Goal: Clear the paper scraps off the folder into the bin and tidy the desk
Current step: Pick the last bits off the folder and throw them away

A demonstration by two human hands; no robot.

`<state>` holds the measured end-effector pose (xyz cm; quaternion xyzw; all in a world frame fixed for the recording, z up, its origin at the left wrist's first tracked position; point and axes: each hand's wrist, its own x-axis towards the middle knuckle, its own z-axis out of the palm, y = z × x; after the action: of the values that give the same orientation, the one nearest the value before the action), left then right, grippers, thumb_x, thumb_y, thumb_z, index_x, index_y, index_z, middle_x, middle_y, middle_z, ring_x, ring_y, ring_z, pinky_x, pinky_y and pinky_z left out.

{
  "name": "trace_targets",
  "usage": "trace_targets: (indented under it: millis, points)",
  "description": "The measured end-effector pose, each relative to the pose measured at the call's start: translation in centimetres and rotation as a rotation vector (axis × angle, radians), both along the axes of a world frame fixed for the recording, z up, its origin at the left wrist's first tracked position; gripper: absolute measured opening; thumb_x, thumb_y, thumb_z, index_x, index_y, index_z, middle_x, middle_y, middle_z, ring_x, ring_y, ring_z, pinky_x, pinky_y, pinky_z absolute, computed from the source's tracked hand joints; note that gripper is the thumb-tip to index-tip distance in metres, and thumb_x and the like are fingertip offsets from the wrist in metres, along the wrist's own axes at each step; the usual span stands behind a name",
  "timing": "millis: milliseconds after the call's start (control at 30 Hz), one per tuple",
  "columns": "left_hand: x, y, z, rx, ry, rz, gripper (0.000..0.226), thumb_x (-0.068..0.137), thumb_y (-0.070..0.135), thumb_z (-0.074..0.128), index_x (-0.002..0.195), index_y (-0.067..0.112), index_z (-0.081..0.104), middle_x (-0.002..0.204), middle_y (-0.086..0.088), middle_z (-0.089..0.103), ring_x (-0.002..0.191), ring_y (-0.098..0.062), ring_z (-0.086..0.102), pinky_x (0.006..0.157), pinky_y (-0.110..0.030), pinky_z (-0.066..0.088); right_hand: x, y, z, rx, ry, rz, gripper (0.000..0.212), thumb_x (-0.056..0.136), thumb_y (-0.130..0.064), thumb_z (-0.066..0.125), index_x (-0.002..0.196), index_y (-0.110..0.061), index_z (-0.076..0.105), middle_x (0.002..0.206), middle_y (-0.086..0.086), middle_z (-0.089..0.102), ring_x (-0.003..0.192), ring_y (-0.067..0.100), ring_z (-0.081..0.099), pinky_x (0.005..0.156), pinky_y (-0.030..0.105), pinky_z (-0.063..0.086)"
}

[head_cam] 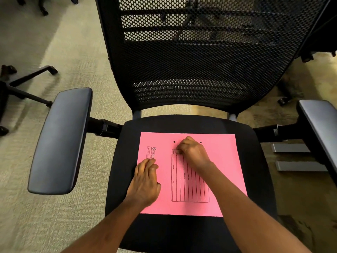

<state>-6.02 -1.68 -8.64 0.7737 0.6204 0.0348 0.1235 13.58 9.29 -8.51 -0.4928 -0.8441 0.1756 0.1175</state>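
Note:
A pink folder (pixel 222 161) with a printed form lies flat on the black seat (pixel 255 147) of an office chair. My left hand (pixel 145 181) rests palm down on the folder's left part, fingers curled near the printed label. My right hand (pixel 193 152) sits at the folder's upper middle, its fingertips pinched together on something small and pale (pixel 177 152), apparently a paper scrap. No other scraps show on the folder. No bin is in view.
The chair's mesh backrest (pixel 200 61) rises behind the folder. Padded armrests stand at the left (pixel 60 141) and right (pixel 321 121). Another chair's wheeled base (pixel 27 84) is on the carpet at the left. Two grey bars (pixel 291 148) lie on the floor at the right.

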Motion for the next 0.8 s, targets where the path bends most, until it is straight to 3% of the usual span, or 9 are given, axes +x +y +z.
trace_targets:
  millis: [267, 367, 433, 533, 600, 700, 800]
  points:
    - [0.1, 0.3, -0.1, 0.015, -0.022, 0.018, 0.064, 0.059, 0.014, 0.077, 0.112, 0.008, 0.041, 0.122, -0.017, 0.057, 0.118, -0.033, 0.048, 0.098, -0.051, 0.043, 2.2, -0.5, 1.8, 0.127, -0.499, 0.038, 0.03, 0.056, -0.003, 0.083, 0.077, 0.0, 0.062, 0.069, 0.013, 0.059, 0.063, 0.026, 0.054, 0.041, 0.028, 0.04]
    - [0.1, 0.2, -0.1, 0.021, -0.019, 0.013, 0.064, 0.06, 0.013, 0.077, 0.112, 0.007, 0.041, 0.121, -0.018, 0.057, 0.117, -0.036, 0.05, 0.098, -0.052, 0.044, 2.9, -2.0, 3.0, -0.007, -0.671, -0.037, 0.027, 0.072, -0.004, 0.072, 0.095, 0.001, 0.059, 0.085, 0.014, 0.061, 0.076, 0.027, 0.056, 0.051, 0.031, 0.047]
    - [0.1, 0.2, -0.2, 0.026, -0.009, 0.013, 0.062, 0.061, 0.013, 0.076, 0.112, 0.007, 0.041, 0.121, -0.019, 0.057, 0.118, -0.037, 0.05, 0.098, -0.053, 0.043, 3.6, -3.0, 3.6, -0.108, -0.689, -0.201, 0.029, 0.082, -0.005, 0.063, 0.109, 0.001, 0.053, 0.099, 0.014, 0.06, 0.087, 0.026, 0.057, 0.059, 0.03, 0.049]
    - [0.2, 0.1, -0.2, 0.025, 0.011, 0.023, 0.059, 0.062, 0.012, 0.075, 0.112, 0.007, 0.043, 0.122, -0.02, 0.056, 0.119, -0.038, 0.049, 0.099, -0.053, 0.04, 5.6, -4.5, 4.9, -0.303, -0.499, -0.686, 0.026, 0.086, -0.003, 0.058, 0.111, -0.001, 0.052, 0.1, 0.012, 0.062, 0.086, 0.026, 0.063, 0.06, 0.031, 0.048]
    - [0.4, 0.2, -0.1, 0.015, 0.035, 0.034, 0.057, 0.061, 0.012, 0.076, 0.111, 0.006, 0.047, 0.122, -0.02, 0.057, 0.118, -0.038, 0.049, 0.097, -0.054, 0.041, 7.2, -5.6, 5.4, -0.374, -0.22, -0.951, 0.017, 0.09, -0.005, 0.054, 0.107, 0.001, 0.056, 0.101, 0.014, 0.064, 0.089, 0.03, 0.064, 0.061, 0.032, 0.045]
    - [1.0, 0.5, 0.7, 0.021, 0.084, 0.0, 0.053, 0.063, 0.015, 0.077, 0.11, 0.004, 0.055, 0.121, -0.02, 0.058, 0.115, -0.038, 0.051, 0.095, -0.053, 0.044, 7.9, -7.4, 6.2, -0.433, 0.246, -1.122, 0.016, 0.095, -0.011, 0.052, 0.099, 0.0, 0.062, 0.1, 0.015, 0.066, 0.093, 0.03, 0.063, 0.069, 0.027, 0.041]
    - [2.5, 1.0, 1.9, 0.08, 0.086, -0.053, 0.046, 0.067, 0.019, 0.076, 0.108, 0.005, 0.059, 0.118, -0.018, 0.06, 0.111, -0.035, 0.054, 0.093, -0.049, 0.045, 7.7, -8.1, 7.1, -0.444, 0.505, -1.177, 0.015, 0.095, -0.013, 0.051, 0.092, -0.006, 0.064, 0.09, 0.006, 0.063, 0.089, 0.023, 0.061, 0.074, 0.028, 0.045]
